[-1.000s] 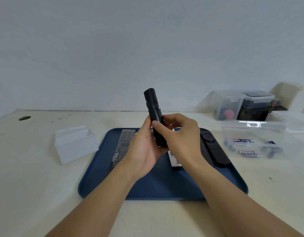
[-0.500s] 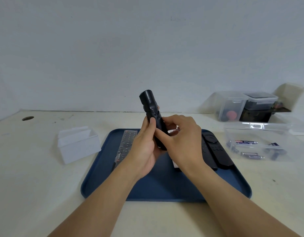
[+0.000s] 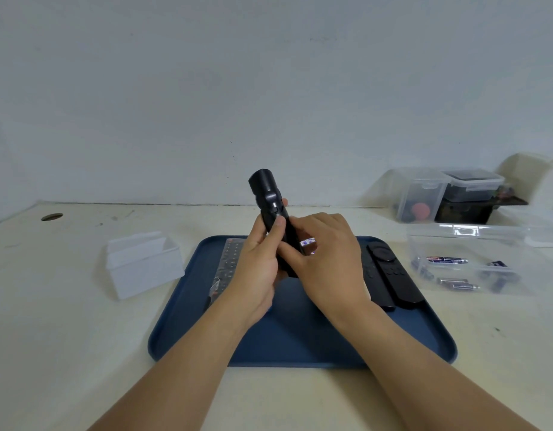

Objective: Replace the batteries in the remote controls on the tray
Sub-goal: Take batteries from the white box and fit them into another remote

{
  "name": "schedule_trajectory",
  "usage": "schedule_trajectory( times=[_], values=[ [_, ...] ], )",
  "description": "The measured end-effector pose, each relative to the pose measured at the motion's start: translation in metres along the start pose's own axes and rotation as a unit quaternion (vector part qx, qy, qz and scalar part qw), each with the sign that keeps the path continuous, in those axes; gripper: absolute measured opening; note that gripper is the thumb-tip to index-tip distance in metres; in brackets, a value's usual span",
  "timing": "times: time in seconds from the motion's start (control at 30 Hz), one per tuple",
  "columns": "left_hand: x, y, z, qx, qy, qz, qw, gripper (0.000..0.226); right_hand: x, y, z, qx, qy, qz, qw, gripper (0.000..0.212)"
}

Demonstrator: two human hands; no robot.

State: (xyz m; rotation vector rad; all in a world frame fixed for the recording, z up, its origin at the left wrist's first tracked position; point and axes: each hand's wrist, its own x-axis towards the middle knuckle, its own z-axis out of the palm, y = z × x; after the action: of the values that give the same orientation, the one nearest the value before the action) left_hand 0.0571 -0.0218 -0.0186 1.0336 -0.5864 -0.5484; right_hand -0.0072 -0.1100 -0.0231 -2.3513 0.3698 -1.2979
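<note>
Both hands are gripping one black remote (image 3: 273, 213) upright above the tray (image 3: 300, 343), left hand (image 3: 256, 269) thumbing its back, right hand (image 3: 325, 259) pinching lower down, so likely mid battery swap, with three remotes lying on the tray and batteries (image 3: 446, 260) waiting in the clear bin (image 3: 468, 259) on the counter (image 3: 66, 337).

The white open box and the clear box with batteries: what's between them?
In the head view, the blue tray lies between the white open box and the clear battery box.
</note>
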Motion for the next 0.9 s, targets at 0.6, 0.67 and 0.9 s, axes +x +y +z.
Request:
schedule_trajectory(
  times=[0.6, 0.67, 0.9],
  values=[
    [0.017, 0.013, -0.018, -0.130, 0.029, 0.026, 0.991, 0.030, 0.016, 0.007, -0.016, 0.323, -0.219, 0.248, 0.887, 0.017],
    [0.019, 0.015, -0.021, -0.117, 0.053, 0.051, 0.990, 0.051, 0.016, 0.008, -0.015, 0.290, -0.231, 0.238, 0.898, 0.016],
    [0.021, 0.021, -0.027, -0.155, 0.092, 0.076, 0.981, 0.066, 0.021, 0.005, -0.030, 0.520, -0.282, 0.295, 0.750, 0.025]
  ],
)
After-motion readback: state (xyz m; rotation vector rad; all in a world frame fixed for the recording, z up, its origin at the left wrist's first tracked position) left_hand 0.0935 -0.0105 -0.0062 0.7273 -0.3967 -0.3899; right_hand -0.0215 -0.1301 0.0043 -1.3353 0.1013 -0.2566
